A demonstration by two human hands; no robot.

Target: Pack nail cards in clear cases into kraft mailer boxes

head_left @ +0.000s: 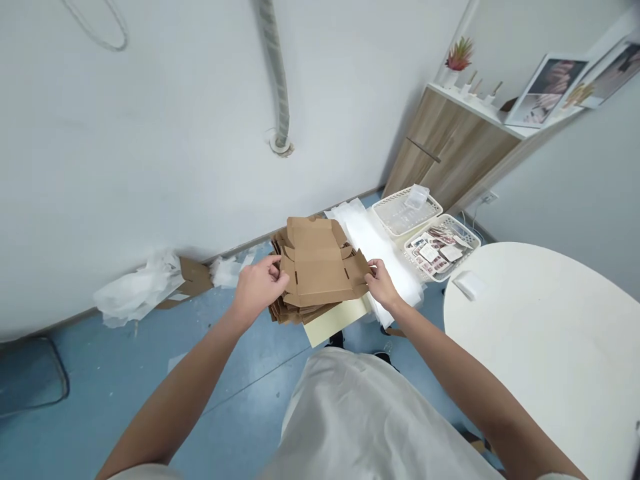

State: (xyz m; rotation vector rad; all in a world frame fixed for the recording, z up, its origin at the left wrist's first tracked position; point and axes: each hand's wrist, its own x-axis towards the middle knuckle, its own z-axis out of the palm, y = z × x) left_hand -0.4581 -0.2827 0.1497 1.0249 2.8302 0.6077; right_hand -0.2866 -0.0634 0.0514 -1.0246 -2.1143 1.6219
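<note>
An unfolded brown cardboard box [320, 263] lies on top of a stack of similar flat cardboard boxes [285, 313]. My left hand [261, 283] pinches its left side flap between thumb and fingers. On the opposite side, my right hand [381, 283] grips the right flap, which is bent upward. A pale yellow sheet [337, 321] sticks out from under the stack toward me. White plastic sheets or bags [383, 257] lie just to the right of the stack, partly beneath my right hand.
Two white baskets [395, 230] stand at the right, one holding cards [440, 252]. A round white table [540, 333] carries a small white packet [469, 285]. Crumpled plastic [145, 287] lies along the wall at left. A wooden cabinet [450, 133] stands behind.
</note>
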